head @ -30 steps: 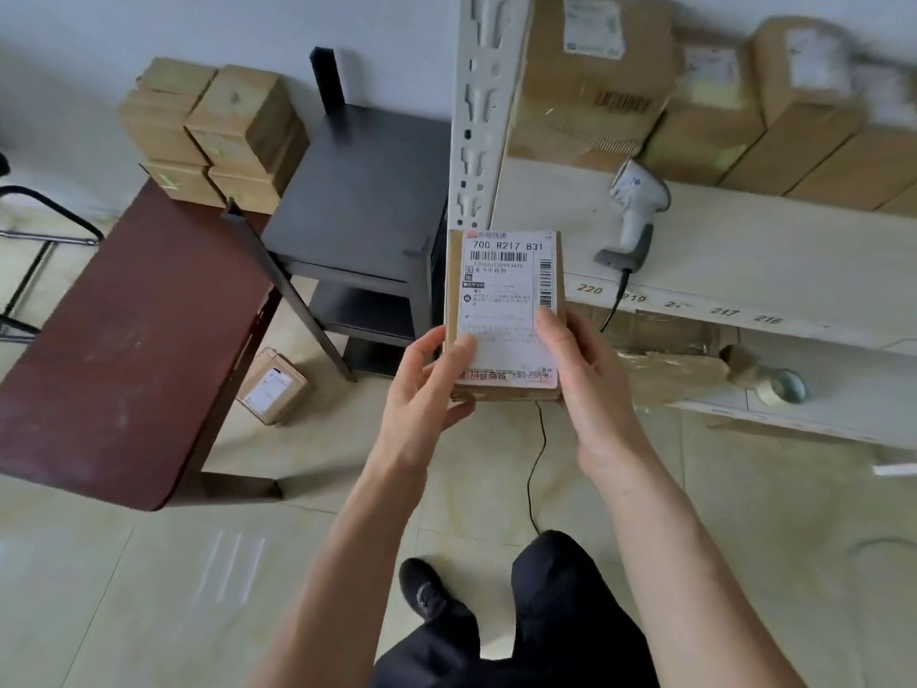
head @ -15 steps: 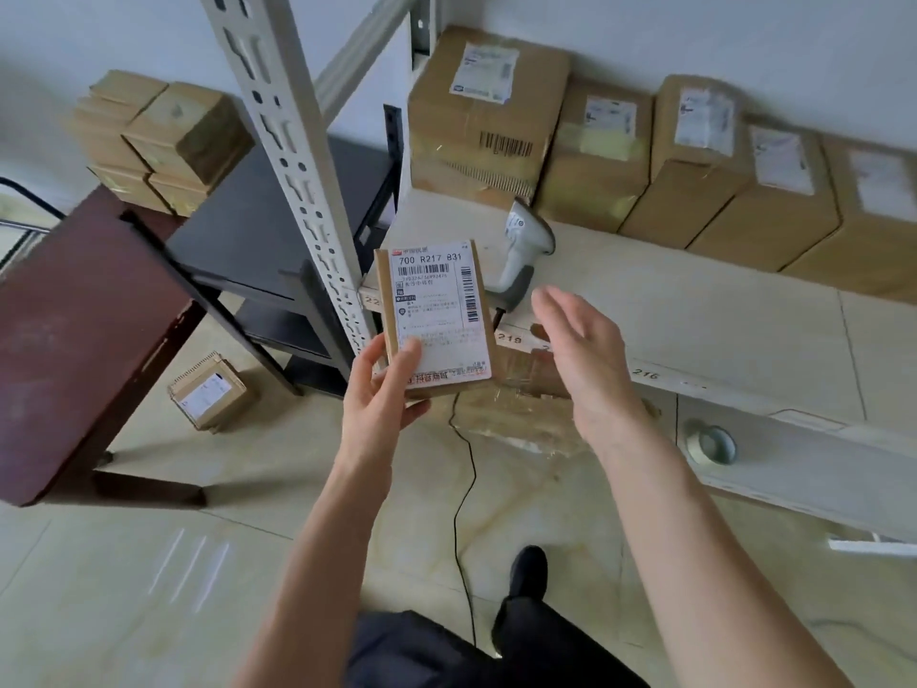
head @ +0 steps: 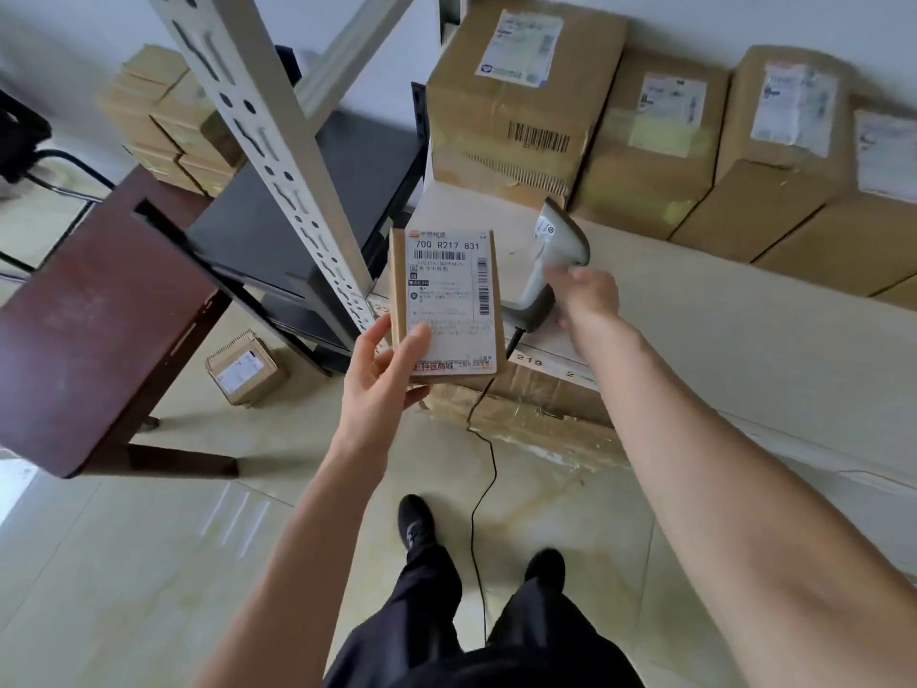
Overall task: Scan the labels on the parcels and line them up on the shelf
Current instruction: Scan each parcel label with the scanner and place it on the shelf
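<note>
My left hand (head: 382, 384) holds a flat brown parcel (head: 446, 300) upright by its lower left corner, thumb on its white label, which faces me. My right hand (head: 590, 297) is stretched out to the grey barcode scanner (head: 560, 240) lying on the pale shelf (head: 744, 340) and is at its handle. Motion blur hides whether the fingers are round the handle. Several labelled cardboard parcels (head: 516, 106) stand in a row along the back of the shelf.
A perforated shelf upright (head: 278, 131) slants just left of the parcel. Left of it are a black stand (head: 307, 201), a dark red table (head: 99, 310) and stacked boxes (head: 163, 121). A small parcel (head: 243, 367) lies on the floor. The scanner cable (head: 476, 513) hangs between my feet.
My right hand let go of the parcel and moved forward to the scanner's handle. My left hand alone now holds the parcel. The view has shifted closer to the shelf.
</note>
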